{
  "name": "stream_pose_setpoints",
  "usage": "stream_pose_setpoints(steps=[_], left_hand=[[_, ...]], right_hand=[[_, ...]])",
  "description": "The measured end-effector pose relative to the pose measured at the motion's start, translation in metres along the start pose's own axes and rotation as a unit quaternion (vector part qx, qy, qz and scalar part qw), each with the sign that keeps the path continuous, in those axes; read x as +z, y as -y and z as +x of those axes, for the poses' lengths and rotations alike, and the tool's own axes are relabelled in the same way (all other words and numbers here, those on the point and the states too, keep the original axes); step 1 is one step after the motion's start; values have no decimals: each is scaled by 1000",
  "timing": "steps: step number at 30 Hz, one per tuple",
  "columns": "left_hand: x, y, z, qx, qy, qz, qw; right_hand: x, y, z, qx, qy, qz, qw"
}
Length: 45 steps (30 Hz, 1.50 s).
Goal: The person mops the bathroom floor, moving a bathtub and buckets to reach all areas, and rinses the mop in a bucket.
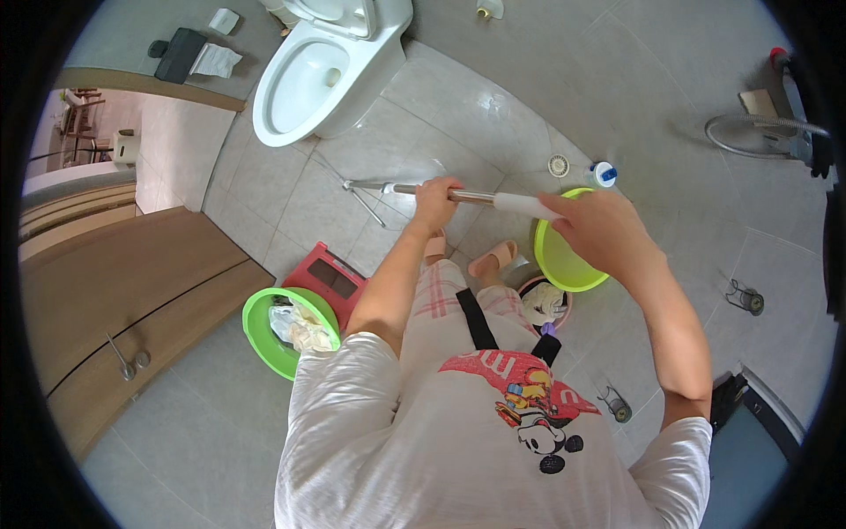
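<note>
Your right hand (pixel 608 231) hides the end of the white grip (pixel 522 204) and overlaps the yellow-green basin (pixel 564 263), while your left hand (pixel 434 203) covers a stretch of the metal pole (pixel 474 197). At left, the red stool (pixel 328 263) is partly hidden by the green basin (pixel 260 339). The toilet (pixel 357 93) is cut off at the top edge. Far upper left, the brown furniture (pixel 84 119) is too small for you to make out.

Remotely, I watch my left grip (pixel 435 203) and right grip (pixel 608 231) clasp a pole (pixel 476 197); toilet (pixel 361 104) ahead-left of both, basin (pixel 564 262) below the right.
</note>
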State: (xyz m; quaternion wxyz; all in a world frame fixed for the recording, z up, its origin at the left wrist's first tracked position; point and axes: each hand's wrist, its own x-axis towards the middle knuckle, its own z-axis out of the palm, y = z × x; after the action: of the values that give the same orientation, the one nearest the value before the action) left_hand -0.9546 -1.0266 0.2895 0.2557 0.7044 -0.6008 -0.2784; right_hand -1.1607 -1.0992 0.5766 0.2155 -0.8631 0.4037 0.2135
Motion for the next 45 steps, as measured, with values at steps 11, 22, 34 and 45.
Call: stream_pose_setpoints(steps=[11,22,34,45], left_hand=[[155,-182,15,80,194,-67,975],[150,-224,-10,209,308,-51,927],[14,-14,60,135,137,80,978],[98,-129,32,156,173,-1,972]], right_hand=[[19,-124,-153,216,-37,104,970],[18,-98,-222,293,-69,194,934],[71,-11,-22,130,-64,327,934],[28,-56,-116,244,11,247,938]])
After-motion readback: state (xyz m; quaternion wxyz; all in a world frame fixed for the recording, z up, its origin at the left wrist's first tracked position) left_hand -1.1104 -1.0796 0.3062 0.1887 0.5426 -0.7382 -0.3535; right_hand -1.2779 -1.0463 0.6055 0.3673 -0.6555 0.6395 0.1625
